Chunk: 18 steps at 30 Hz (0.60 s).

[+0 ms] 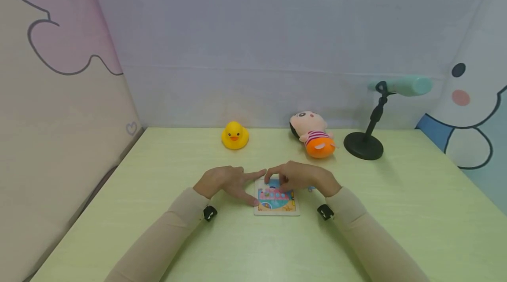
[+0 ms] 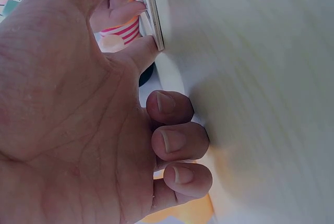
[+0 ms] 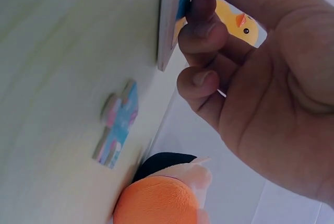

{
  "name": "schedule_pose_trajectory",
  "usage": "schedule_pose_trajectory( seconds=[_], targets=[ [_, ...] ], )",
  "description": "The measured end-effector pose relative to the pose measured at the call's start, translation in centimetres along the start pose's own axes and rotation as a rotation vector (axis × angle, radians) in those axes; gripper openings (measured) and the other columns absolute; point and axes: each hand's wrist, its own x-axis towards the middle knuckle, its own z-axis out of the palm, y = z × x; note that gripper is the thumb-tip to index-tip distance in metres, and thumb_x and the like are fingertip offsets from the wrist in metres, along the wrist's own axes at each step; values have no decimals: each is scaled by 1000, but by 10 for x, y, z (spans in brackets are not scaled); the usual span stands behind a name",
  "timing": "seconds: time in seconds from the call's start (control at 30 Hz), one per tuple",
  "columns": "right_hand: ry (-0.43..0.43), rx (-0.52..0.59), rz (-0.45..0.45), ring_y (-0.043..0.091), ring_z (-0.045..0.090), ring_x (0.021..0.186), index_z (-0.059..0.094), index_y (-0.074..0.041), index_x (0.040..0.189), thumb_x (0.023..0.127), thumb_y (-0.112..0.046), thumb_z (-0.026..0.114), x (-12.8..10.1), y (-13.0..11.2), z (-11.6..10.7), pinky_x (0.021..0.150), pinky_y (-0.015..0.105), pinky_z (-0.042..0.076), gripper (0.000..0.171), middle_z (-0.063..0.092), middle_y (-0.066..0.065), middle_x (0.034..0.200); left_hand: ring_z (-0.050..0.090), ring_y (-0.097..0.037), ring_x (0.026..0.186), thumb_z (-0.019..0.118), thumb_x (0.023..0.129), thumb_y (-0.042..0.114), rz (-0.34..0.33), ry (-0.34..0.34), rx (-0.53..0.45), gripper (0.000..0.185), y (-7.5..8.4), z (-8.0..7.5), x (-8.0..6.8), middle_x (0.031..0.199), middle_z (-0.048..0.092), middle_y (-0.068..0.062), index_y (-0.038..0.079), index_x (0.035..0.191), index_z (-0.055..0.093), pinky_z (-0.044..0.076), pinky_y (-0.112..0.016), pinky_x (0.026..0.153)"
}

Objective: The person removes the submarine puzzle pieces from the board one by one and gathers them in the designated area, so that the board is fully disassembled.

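A small framed jigsaw puzzle (image 1: 277, 207) with a colourful picture lies flat on the table. My left hand (image 1: 229, 181) is at its left side, index finger reaching to the far left corner and thumb on the near left edge. The other three fingers (image 2: 180, 141) of that hand bend in, tips close to the tabletop. Over the puzzle's far part is my right hand (image 1: 299, 175), bent index finger and thumb down on the picture. Whether they pinch a piece I cannot tell. A loose blue and pink puzzle piece (image 3: 120, 125) lies to the right of the frame.
A yellow rubber duck (image 1: 235, 136) sits at the back of the pale table (image 1: 222, 247). To its right lies a plush doll (image 1: 314, 136) in orange shorts. Farther right, a black stand (image 1: 364, 144) carries a mint-green cylinder (image 1: 409, 86). A white wall backs the table.
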Motion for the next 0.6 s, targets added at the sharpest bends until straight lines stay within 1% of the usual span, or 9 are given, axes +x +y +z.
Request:
schedule_pose_trajectory(
  seconds=[0.23, 0.43, 0.53, 0.6],
  targets=[
    [3, 1, 5, 12, 52, 71, 61, -24, 122, 96, -8, 67, 1, -1, 2, 66, 27, 44, 31, 59, -4, 80, 54, -31, 120, 56, 76, 85, -4, -6, 0, 95, 1, -1, 0, 150, 44, -14, 56, 155, 12, 45, -55, 96],
    [11, 3, 4, 12, 50, 69, 59, -25, 123, 96, -10, 68, 4, 0, 4, 64, 27, 42, 31, 55, -4, 77, 55, -29, 114, 57, 77, 84, -5, -11, -7, 95, 1, -1, -1, 148, 45, -13, 56, 155, 10, 46, -54, 94],
    [18, 18, 5, 13, 51, 71, 59, -24, 122, 96, -9, 68, 5, -2, 4, 65, 28, 43, 31, 56, -2, 78, 55, -28, 113, 57, 77, 84, -1, -11, -8, 95, 1, -1, -1, 147, 46, -13, 57, 155, 9, 46, -53, 94],
    [28, 15, 11, 15, 52, 76, 60, -25, 121, 95, -9, 69, 4, -2, 4, 68, 29, 44, 31, 56, -1, 83, 55, -29, 114, 56, 77, 84, 3, -10, -6, 95, 1, -1, -2, 146, 47, -13, 57, 155, 9, 46, -53, 94]
  ],
)
